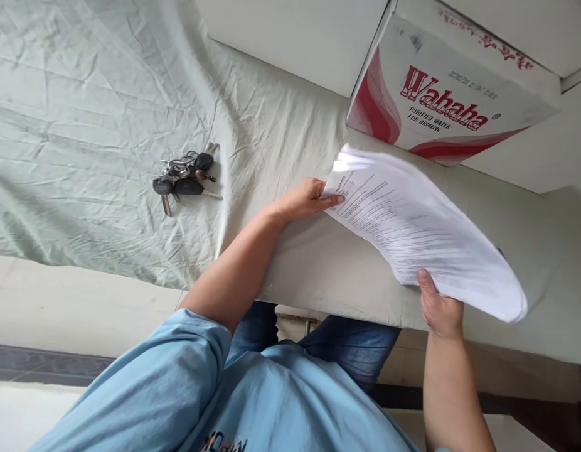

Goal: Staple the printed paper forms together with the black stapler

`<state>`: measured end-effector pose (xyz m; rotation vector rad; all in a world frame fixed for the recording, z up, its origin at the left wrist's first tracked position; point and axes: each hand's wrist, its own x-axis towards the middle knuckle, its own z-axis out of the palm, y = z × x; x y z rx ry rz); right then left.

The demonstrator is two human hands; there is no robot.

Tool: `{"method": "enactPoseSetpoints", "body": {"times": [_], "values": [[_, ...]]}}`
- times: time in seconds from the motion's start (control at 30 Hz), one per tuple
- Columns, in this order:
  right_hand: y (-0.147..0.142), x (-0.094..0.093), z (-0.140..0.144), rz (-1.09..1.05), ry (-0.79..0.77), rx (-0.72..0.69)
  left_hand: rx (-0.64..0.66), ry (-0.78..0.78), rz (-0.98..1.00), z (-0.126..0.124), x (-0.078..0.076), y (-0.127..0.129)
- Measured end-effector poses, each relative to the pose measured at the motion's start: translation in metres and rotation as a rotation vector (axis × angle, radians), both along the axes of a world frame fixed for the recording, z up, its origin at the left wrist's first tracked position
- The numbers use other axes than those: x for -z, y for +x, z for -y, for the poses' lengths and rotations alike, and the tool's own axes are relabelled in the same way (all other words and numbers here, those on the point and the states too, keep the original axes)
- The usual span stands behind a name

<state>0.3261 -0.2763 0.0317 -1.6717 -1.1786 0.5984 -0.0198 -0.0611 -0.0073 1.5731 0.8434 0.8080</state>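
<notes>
A thick stack of printed paper sheets (403, 220) is held up over the table, bowed along its length between my two hands. My left hand (314, 198) grips the upper left end, thumb on top of the printed face and the other fingers mostly underneath. Near the lower right part of the stack, my right hand (438, 306) clasps the near edge, its thumb on the top sheet and its fingers hidden below. Lines of small text cover the top sheet, too fine to read.
A bunch of keys (187, 176) lies to the left on the wrinkled pale green cloth (106, 125) covering the table. Behind the papers stands a red and white Wahaha water carton (441, 94), with white box-like surfaces (300, 37) beside it. The table's near edge runs just before my body.
</notes>
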Motion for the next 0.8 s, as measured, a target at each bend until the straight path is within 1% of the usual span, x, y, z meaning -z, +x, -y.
{"method": "enactPoseSetpoints", "body": {"times": [0.07, 0.1, 0.13, 0.17, 0.23, 0.3, 0.33, 0.37, 0.43, 0.53, 0.6, 0.67, 0.8], "values": [[-0.007, 0.002, -0.001, -0.067, -0.005, 0.06, 0.007, -0.027, -0.005, -0.001, 0.001, 0.003], [-0.012, 0.003, 0.001, -0.129, -0.01, 0.091, 0.015, -0.04, -0.002, -0.001, 0.0, 0.004], [-0.016, 0.005, 0.006, -0.202, -0.031, 0.114, -0.005, -0.038, 0.007, -0.002, -0.001, 0.005], [-0.02, 0.008, 0.013, -0.272, -0.077, 0.121, -0.022, -0.028, 0.011, -0.002, -0.002, 0.005], [-0.023, 0.013, 0.033, -0.37, -0.232, 0.085, -0.028, 0.008, -0.003, -0.003, -0.005, 0.004], [-0.016, 0.018, 0.056, -0.405, -0.411, -0.003, -0.002, 0.038, -0.03, -0.003, -0.009, 0.003], [-0.009, 0.02, 0.066, -0.406, -0.464, -0.03, 0.021, 0.042, -0.043, -0.003, -0.01, 0.002], [0.0, 0.02, 0.073, -0.409, -0.485, -0.039, 0.051, 0.038, -0.054, -0.002, -0.012, 0.002], [0.02, 0.016, 0.077, -0.422, -0.438, -0.007, 0.128, 0.013, -0.06, 0.0, -0.016, 0.003], [0.044, 0.005, 0.06, -0.451, -0.34, -0.013, 0.264, -0.018, -0.05, 0.005, -0.02, 0.007], [0.048, -0.001, 0.039, -0.421, -0.328, -0.055, 0.337, -0.015, -0.055, 0.009, -0.021, 0.011], [0.042, -0.003, 0.017, -0.363, -0.341, -0.103, 0.388, 0.0, -0.078, 0.012, -0.022, 0.015], [0.013, 0.005, -0.024, -0.345, -0.312, -0.204, 0.427, 0.035, -0.115, 0.016, -0.022, 0.018]]}}
